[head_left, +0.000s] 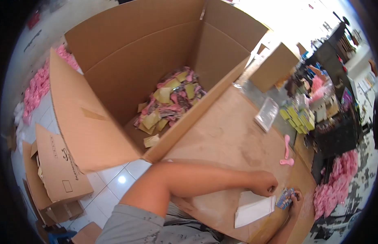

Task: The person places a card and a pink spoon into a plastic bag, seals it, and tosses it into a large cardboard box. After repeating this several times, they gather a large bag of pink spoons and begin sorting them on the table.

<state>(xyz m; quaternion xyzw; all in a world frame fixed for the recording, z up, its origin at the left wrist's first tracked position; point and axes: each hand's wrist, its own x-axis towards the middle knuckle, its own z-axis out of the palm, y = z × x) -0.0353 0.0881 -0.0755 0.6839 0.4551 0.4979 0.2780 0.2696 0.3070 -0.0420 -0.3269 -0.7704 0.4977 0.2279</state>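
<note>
My left hand point(263, 183) is closed in a fist above the cardboard-covered table, beside a white flat stack of sleeves or paper point(254, 213). Whatever its fingers may hold is hidden. At the table's right side my right hand point(295, 201) grips a small blue printed card or packet point(285, 198), fingers curled over its edge. Farther up the table lie two pink spoon-shaped pieces, one upright in view point(287, 147) and one sideways point(287, 162). A stack of clear plastic bags point(266, 115) rests beyond them.
A tall open carton point(140, 53) holds a pile of pink and yellow packed pieces point(172, 101). Yellow-green small boxes point(296, 118) sit at the right near clutter. Pink bundles point(337, 183) stand at right; another carton point(55, 171) is on the tiled floor at left.
</note>
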